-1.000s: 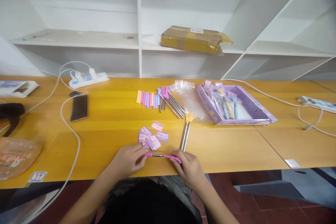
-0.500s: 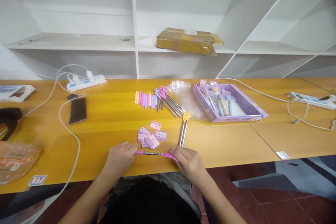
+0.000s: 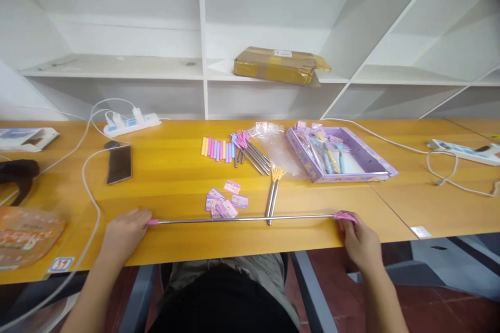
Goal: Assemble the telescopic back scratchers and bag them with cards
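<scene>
- Pink back scratcher (image 3: 250, 218): extended across the near part of the desk (image 3: 172, 179), long axis left to right, between both hands; neither is nearer.
- Left hand (image 3: 125, 237): fingers grasping its handle end.
- Right hand (image 3: 361, 243): fingers grasping its head end.
- Purple tray (image 3: 351, 178): holds bagged scratchers (image 3: 327, 158), mostly in its left part.
- Cardboard box (image 3: 269, 66): contents hidden.

White open shelving (image 3: 202, 36) fills the upper view, its upright and slanting dividers forming wide cubbyholes with shaded lower compartments. Against it stands a long wood-grain table (image 3: 172, 182), deep yellow at centre-left and paler to the right, where a thin seam (image 3: 392, 210) crosses it. Gray table legs (image 3: 314, 296) rise over a dark red tiled floor (image 3: 336, 286). Pale light spreads softly.
</scene>
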Demonstrator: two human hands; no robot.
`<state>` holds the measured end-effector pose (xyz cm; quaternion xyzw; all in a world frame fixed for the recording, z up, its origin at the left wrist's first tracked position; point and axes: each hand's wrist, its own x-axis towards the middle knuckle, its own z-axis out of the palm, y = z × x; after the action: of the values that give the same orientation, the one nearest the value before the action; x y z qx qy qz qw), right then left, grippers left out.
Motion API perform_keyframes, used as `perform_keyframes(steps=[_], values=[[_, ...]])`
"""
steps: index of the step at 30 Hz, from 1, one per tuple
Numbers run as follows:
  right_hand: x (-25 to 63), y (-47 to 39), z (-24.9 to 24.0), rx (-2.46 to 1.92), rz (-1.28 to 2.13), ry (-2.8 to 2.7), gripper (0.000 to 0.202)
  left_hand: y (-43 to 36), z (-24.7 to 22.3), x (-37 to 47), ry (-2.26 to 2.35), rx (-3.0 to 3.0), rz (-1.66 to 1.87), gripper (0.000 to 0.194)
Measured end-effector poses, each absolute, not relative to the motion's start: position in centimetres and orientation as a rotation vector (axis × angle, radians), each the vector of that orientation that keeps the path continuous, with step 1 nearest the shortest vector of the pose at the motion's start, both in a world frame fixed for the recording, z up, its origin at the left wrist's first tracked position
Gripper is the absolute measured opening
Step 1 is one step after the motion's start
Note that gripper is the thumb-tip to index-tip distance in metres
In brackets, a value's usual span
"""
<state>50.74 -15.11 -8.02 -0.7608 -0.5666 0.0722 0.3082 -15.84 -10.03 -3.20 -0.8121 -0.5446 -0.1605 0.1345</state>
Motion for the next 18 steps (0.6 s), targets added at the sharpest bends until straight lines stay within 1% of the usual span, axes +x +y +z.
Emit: perform_keyframes(steps=[2,5,11,18], values=[[50.0,-14.8,-8.6,-2.092,0.093,-1.42,0.044,-10.1,-3.2,-15.4,-1.536,-2.33,-0.399,0.034],[50.1,-14.4,-8.7,-2.172,0.052,-1.4,0.045,-10.1,-2.9,-15.6,-1.488,-2.297,-0.35,0.037],[50.9,-13.9,-7.9,-2.142,0.147,-1.496,0.037,-10.0,-2.6,-15.9,-1.454,-2.349,-0.317,0.038],[50.0,-12.3,-7.1,-2.26,0.164,-1.474,0.032,-9.8,-2.3,-16.0,-1.497,-2.371,-0.292,0.038]])
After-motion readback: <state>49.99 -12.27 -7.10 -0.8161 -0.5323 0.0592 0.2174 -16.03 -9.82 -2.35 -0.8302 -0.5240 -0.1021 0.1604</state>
